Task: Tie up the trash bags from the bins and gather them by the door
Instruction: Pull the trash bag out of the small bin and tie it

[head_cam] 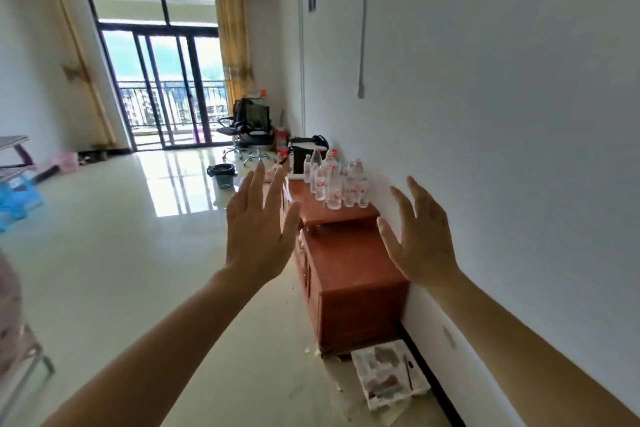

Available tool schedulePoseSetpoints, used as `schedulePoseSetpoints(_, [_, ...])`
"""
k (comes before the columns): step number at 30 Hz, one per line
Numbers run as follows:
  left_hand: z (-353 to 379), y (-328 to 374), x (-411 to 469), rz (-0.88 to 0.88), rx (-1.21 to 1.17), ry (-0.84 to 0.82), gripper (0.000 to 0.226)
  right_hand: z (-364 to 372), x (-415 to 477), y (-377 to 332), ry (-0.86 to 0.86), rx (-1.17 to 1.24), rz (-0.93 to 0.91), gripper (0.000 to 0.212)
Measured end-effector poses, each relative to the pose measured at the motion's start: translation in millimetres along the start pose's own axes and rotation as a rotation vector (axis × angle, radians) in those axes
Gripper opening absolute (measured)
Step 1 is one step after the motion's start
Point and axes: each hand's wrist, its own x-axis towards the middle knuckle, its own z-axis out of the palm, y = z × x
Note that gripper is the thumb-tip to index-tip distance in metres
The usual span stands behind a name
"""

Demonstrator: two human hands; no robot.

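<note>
Black-bagged bin (pixel 221 174) beyond left fingers (pixel 257 180).

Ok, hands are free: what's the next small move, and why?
Probably step toward the small dark bin with a black liner ahead: the left hand and right hand are open, holding nothing, and the bin stands well beyond them.
</note>
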Motion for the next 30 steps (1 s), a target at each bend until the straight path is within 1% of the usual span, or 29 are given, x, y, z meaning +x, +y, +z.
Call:
schedulePoseSetpoints(4, [43.8, -98.5, 45.2, -0.07, 0.102, 0.032, 0.064, 126.7, 73.8, -32.9, -0.075, 0.076, -0.073, 0.064])
schedulePoseSetpoints(7, [83.7, -162.8, 101.0, -0.125, 0.173, 0.023, 0.064, 210.5, 142.3, -43.0, -0.085, 0.127, -0.136, 0.061])
schedulePoseSetpoints(10, [113.5, -217.7, 166.8, -0.184, 0.242, -0.011, 0.066, 275.1, 224.8, -55.6, -0.098, 0.171, -0.156, 0.063])
schedulePoseSetpoints(12, [122.3, -245.7, 196.1, -0.178, 0.289, -0.009, 0.066, 302.0, 266.4, -68.0, -0.082, 0.204, -0.19, 0.062])
schedulePoseSetpoints(14, [130.2, -280.4, 226.9, -0.206, 0.316, -0.023, 0.066, 336.0, 315.3, -88.7, -0.095, 0.276, -0.192, 0.06])
schedulePoseSetpoints(16, [140.5, -319.5, 253.9, -0.209, 0.345, 0.003, 0.066, 375.1, 359.2, -115.3, -0.106, 0.339, -0.195, 0.059])
schedulePoseSetpoints(19, [164.3, -384.5, 284.5, -0.25, 0.366, 0.021, 0.066, 440.7, 406.9, -155.0, -0.132, 0.387, -0.242, 0.058])
schedulePoseSetpoints(22, [197.6, -460.6, 314.9, -0.278, 0.389, 0.043, 0.066, 514.8, 448.2, -187.9, -0.148, 0.375, -0.303, 0.058])
schedulePoseSetpoints(26, [227.0, -568.5, 378.6, -0.257, 0.423, 0.087, 0.067, 612.0, 525.3, -221.1, -0.145, 0.306, -0.363, 0.06])
schedulePoseSetpoints(30, [245.7, -662.2, 474.0, -0.234, 0.415, 0.106, 0.067, 679.4, 637.2, -249.2, -0.097, 0.316, -0.306, 0.062])
